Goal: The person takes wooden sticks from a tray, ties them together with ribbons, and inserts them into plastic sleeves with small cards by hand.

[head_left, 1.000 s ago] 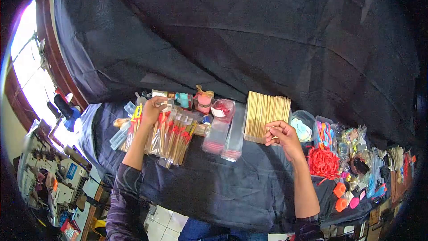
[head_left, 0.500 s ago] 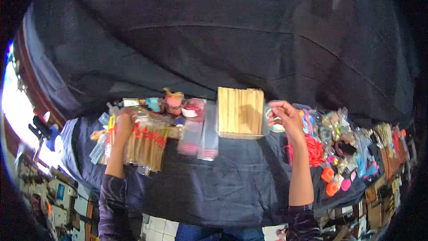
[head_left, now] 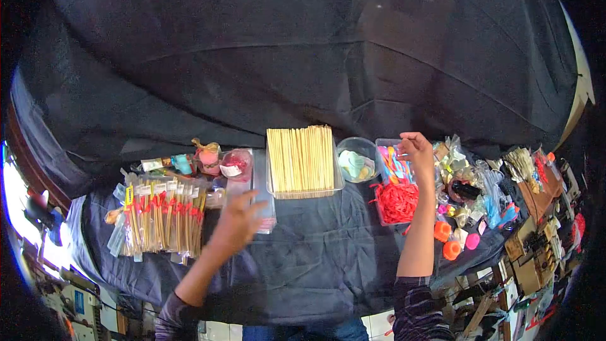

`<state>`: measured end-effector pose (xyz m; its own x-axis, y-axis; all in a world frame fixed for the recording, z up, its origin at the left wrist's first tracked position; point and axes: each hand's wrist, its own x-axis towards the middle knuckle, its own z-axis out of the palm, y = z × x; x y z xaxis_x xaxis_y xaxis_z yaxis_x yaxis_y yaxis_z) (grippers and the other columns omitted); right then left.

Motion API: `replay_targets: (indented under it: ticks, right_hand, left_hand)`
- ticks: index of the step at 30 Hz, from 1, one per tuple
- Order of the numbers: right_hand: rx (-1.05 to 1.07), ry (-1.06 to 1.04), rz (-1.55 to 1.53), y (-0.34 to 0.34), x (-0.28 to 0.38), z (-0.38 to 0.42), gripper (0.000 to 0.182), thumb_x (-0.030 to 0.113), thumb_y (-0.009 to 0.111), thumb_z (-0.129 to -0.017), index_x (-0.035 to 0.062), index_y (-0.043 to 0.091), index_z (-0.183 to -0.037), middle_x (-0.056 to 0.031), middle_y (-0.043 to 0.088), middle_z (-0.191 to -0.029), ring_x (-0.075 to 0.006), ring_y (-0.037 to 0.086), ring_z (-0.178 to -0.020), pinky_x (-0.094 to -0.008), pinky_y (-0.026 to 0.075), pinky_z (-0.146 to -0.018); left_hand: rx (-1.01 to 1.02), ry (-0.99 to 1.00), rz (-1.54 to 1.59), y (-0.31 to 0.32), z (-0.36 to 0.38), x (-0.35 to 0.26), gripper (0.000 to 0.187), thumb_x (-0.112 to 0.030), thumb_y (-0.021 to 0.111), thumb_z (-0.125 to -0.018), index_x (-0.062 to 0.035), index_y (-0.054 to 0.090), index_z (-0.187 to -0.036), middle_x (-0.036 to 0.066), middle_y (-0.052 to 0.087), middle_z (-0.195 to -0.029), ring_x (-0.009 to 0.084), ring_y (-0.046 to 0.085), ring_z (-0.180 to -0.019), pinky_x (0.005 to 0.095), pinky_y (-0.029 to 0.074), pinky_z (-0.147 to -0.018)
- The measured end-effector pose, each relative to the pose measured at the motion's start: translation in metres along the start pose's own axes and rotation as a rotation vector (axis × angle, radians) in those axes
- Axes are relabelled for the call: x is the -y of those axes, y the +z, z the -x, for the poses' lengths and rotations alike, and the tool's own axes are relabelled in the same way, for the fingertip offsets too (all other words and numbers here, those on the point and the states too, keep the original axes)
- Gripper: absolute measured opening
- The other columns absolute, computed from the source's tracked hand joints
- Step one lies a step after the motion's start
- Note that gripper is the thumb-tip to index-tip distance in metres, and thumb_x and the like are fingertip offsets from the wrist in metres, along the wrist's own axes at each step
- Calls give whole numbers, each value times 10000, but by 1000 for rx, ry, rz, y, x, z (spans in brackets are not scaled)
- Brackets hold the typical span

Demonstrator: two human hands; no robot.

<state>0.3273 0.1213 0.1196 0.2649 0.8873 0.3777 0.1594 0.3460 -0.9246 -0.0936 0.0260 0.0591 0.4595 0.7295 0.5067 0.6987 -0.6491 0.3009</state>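
Observation:
My left hand [head_left: 238,222] is blurred, its fingers stretched apart with nothing seen in them. It hangs by the lower end of long clear plastic sleeves [head_left: 262,183]. To its left lie several packed stick bundles with red ribbons [head_left: 161,215]. My right hand [head_left: 418,150] is raised with loosely bent, separated fingers over a clear tub of colourful pieces [head_left: 390,165]; no held thing shows. Just below it is a heap of red ribbon pieces [head_left: 398,202]. Between my hands, a clear box holds many thin wooden sticks [head_left: 301,161].
A round tub with pale green pieces [head_left: 356,163] stands right of the sticks. Behind the sleeves are a red round container [head_left: 235,165] and a pink wrapped item [head_left: 207,158]. Mixed trinkets [head_left: 467,186] and orange pieces [head_left: 451,251] lie at right on the dark cloth [head_left: 315,240].
My left hand has moved right, off the ribboned bundles towards the sleeves. My right hand has shifted from beside the stick box to over the colourful tub. The view has turned right.

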Motion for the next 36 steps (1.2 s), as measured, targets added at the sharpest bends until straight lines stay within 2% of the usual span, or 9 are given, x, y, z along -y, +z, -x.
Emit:
replay_targets:
  ticks: [6, 8, 9, 11, 14, 25, 28, 30, 36]
  right_hand:
    - [153, -30, 57, 42, -21, 3, 174, 84, 536, -835, 22, 579, -991, -86, 613, -747, -118, 574, -602, -242, 485, -533]
    - [310, -138, 495, 73, -21, 11, 245, 93, 551, -805, 30, 563, -1042, -158, 617, -805, -223, 610, -663, -320, 505, -598]
    - [307, -138, 489, 88, -27, 9, 245, 93, 551, -805, 30, 563, -1042, -158, 617, -805, -223, 610, -663, -320, 505, -598]
    - [319, -398, 759, 116, -48, -3, 333, 69, 542, -769, 42, 536, -1101, -229, 586, -920, -345, 597, -803, -405, 488, -709]
    - [286, -441, 833, 142, -53, -26, 390, 82, 543, -759, 61, 521, -1147, -241, 561, -975, -400, 561, -869, -432, 465, -772]
    - [298, -443, 1076, 169, -56, -53, 171, 198, 541, -805, 119, 572, -952, -182, 543, -922, -350, 564, -867, -416, 504, -712]
    - [231, -531, 978, 168, -43, -49, 141, 160, 564, -794, 87, 554, -914, -164, 576, -862, -329, 587, -823, -396, 498, -665]
    - [289, -418, 541, 166, -32, -49, 140, 89, 600, -767, 51, 527, -880, -130, 596, -746, -264, 608, -697, -372, 482, -610]
    - [220, -355, 218, 158, 48, -25, 121, 21, 591, -782, 20, 512, -873, -74, 562, -648, -122, 554, -553, -294, 462, -503]
  left_hand:
    - [221, -9, -71, 32, -9, -32, 566, -160, 562, -813, -103, 338, -1330, 124, 167, -1436, 325, 164, -1318, 465, 210, -1048]
    - [215, -22, -107, 35, -7, -28, 561, -154, 559, -813, -94, 342, -1327, 129, 171, -1435, 318, 147, -1326, 471, 185, -1055]
    - [216, -21, -113, 36, -5, -26, 561, -154, 559, -813, -94, 342, -1327, 129, 171, -1435, 318, 147, -1326, 471, 185, -1055]
    - [212, -10, -91, 38, 0, -22, 541, -164, 553, -822, -88, 353, -1319, 129, 164, -1438, 313, 130, -1333, 481, 167, -1057]
    - [244, -6, -70, 41, 6, -21, 512, -176, 544, -833, -91, 373, -1307, 130, 164, -1438, 309, 122, -1336, 485, 156, -1059]
    - [190, 12, -16, 41, 9, -18, 397, -163, 521, -852, -104, 468, -1241, 111, 270, -1395, 300, 209, -1309, 462, 190, -1057]
    - [201, -4, -47, 41, 10, -17, 393, -185, 532, -853, -132, 477, -1238, 100, 298, -1389, 282, 235, -1302, 428, 205, -1060]
    - [188, -4, -25, 42, 10, -17, 384, -175, 531, -852, -131, 485, -1230, 97, 314, -1379, 280, 256, -1291, 422, 216, -1056]
    - [88, -23, 166, 44, 10, -20, 329, -99, 538, -833, -108, 544, -1162, 86, 433, -1282, 271, 392, -1194, 386, 314, -1000]
